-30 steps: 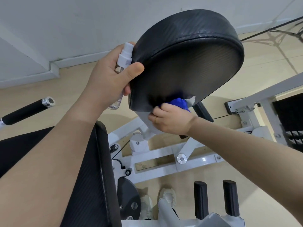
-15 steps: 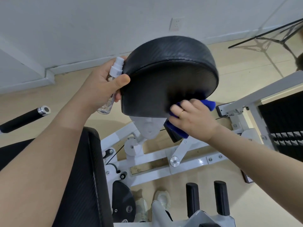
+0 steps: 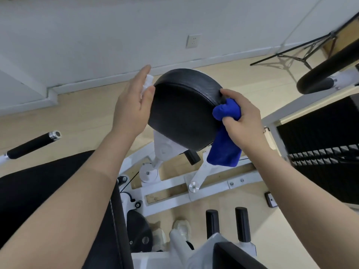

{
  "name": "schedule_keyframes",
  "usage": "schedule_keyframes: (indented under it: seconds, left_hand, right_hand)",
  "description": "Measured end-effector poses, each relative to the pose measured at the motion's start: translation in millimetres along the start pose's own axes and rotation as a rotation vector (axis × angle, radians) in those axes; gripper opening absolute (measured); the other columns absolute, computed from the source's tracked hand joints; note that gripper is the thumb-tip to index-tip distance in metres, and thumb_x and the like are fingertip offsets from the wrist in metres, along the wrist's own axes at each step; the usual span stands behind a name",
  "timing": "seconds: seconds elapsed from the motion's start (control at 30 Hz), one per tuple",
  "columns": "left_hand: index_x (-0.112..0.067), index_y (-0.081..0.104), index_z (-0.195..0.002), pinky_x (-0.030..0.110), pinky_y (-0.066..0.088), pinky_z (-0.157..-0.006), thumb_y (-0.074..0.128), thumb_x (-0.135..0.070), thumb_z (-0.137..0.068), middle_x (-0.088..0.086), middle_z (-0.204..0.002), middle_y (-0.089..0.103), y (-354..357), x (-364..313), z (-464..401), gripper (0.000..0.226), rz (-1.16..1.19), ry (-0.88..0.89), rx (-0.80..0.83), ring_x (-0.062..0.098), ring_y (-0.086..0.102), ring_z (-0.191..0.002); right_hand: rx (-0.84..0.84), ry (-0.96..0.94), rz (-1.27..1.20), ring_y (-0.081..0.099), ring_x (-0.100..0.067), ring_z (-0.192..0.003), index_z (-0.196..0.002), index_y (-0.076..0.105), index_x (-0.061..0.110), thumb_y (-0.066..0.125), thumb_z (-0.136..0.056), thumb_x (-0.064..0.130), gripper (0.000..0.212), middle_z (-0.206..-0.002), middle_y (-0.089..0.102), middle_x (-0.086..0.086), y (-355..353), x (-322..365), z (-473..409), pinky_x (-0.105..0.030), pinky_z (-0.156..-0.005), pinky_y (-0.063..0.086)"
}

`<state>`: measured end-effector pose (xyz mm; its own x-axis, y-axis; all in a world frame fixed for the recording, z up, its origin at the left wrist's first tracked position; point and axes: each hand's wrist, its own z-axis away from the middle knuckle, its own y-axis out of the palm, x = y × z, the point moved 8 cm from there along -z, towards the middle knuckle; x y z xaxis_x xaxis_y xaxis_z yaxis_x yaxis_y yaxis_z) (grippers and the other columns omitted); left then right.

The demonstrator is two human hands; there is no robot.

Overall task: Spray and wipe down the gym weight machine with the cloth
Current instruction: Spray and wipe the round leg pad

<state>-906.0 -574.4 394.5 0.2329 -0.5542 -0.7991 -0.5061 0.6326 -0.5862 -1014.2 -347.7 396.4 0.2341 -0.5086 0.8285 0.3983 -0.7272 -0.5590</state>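
Round black pad (image 3: 184, 111), matte textured vinyl, right-hand fingers (image 3: 230, 121) pinching blue cloth (image 3: 225, 140)

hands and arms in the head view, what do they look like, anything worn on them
Both forearms are bare right up to the frame edge, with no sleeves, gloves or watch showing. The left hand shows no jewellery. No ring shows on the right hand from this angle; most of its fingers are hidden.
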Motion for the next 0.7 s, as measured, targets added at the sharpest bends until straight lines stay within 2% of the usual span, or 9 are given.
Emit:
schedule_keyframes:
  seconds: [0.03,0.1,0.2,0.3,0.43,0.53,0.6,0.7]
  left_hand:
    - [-0.034,0.030,-0.142,0.035,0.046,-0.081,0.034,-0.030,-0.095,0.014,-0.121,0.060,2.4,-17.7,6.8,0.047,0.002,0.083,0.007,0.034,0.060,-0.097]
    - [-0.040,0.024,-0.141,0.033,0.045,-0.075,0.032,-0.031,-0.094,0.010,-0.123,0.058,13.6,-49.1,23.2,0.048,-0.066,0.232,0.087,0.030,0.059,-0.090]
    - [-0.039,0.025,-0.134,0.042,0.049,-0.065,0.027,-0.037,-0.092,0.010,-0.103,0.058,30.2,-73.5,40.4,0.042,-0.166,0.327,0.173,0.030,0.054,-0.073]
    - [-0.033,0.032,-0.132,0.042,0.049,-0.054,0.028,-0.035,-0.095,0.006,-0.087,0.054,42.5,-86.7,46.8,0.038,-0.234,0.371,0.129,0.032,0.053,-0.062]
    - [-0.029,0.037,-0.135,0.037,0.045,-0.045,0.031,-0.034,-0.095,0.010,-0.081,0.053,54.3,-102.7,45.5,0.040,-0.430,0.309,0.003,0.035,0.051,-0.054]
    - [-0.025,0.036,-0.141,0.041,0.042,-0.057,0.031,-0.032,-0.099,0.013,-0.094,0.055,65.2,-100.8,39.1,0.043,-0.554,0.101,0.023,0.040,0.055,-0.070]
    - [-0.022,0.034,-0.140,0.044,0.041,-0.065,0.032,-0.029,-0.101,0.015,-0.101,0.056,66.3,-94.6,35.1,0.040,-0.529,-0.017,0.029,0.042,0.056,-0.082]
    - [-0.017,0.037,-0.134,0.041,0.038,-0.066,0.032,-0.025,-0.100,0.017,-0.099,0.057,63.7,-94.7,27.1,0.035,-0.477,-0.081,-0.013,0.040,0.055,-0.085]
  right_hand:
    - [0.010,0.032,-0.051,0.050,0.017,-0.091,-0.121,0.058,0.028,0.043,-0.062,0.007,0.064,-0.106,0.056,0.025,-0.6,-2.0,3.4,0.003,-0.079,0.036]
    - [0.035,0.080,-0.153,0.053,0.013,-0.082,-0.112,0.060,0.031,0.043,-0.058,0.004,0.062,-0.098,0.059,0.023,-4.9,-5.8,9.9,-0.005,-0.073,0.043]
    - [0.082,0.171,-0.343,0.053,0.000,-0.067,-0.098,0.064,0.025,0.041,-0.051,0.000,0.058,-0.085,0.060,0.012,-14.2,-12.6,12.0,-0.015,-0.060,0.046]
    - [0.171,0.207,-0.430,0.048,-0.009,-0.059,-0.091,0.066,0.023,0.040,-0.047,-0.002,0.057,-0.074,0.058,0.008,-19.2,-19.7,16.2,-0.018,-0.051,0.041]
    - [0.350,0.236,-0.469,0.048,-0.010,-0.054,-0.092,0.065,0.023,0.040,-0.046,-0.002,0.058,-0.074,0.057,0.007,-19.5,-22.1,20.3,-0.017,-0.049,0.040]
    - [0.435,0.285,-0.478,0.044,-0.014,-0.053,-0.090,0.064,0.023,0.040,-0.044,-0.002,0.057,-0.073,0.058,0.005,-16.4,-21.6,17.2,-0.019,-0.049,0.036]
    - [0.473,0.274,-0.439,0.040,-0.017,-0.054,-0.089,0.063,0.025,0.040,-0.044,-0.001,0.056,-0.073,0.058,0.004,-15.3,-20.9,16.6,-0.020,-0.049,0.034]
    - [0.498,0.256,-0.433,0.040,-0.015,-0.051,-0.090,0.060,0.024,0.040,-0.045,-0.001,0.055,-0.071,0.056,0.004,-14.9,-20.2,17.3,-0.019,-0.047,0.034]
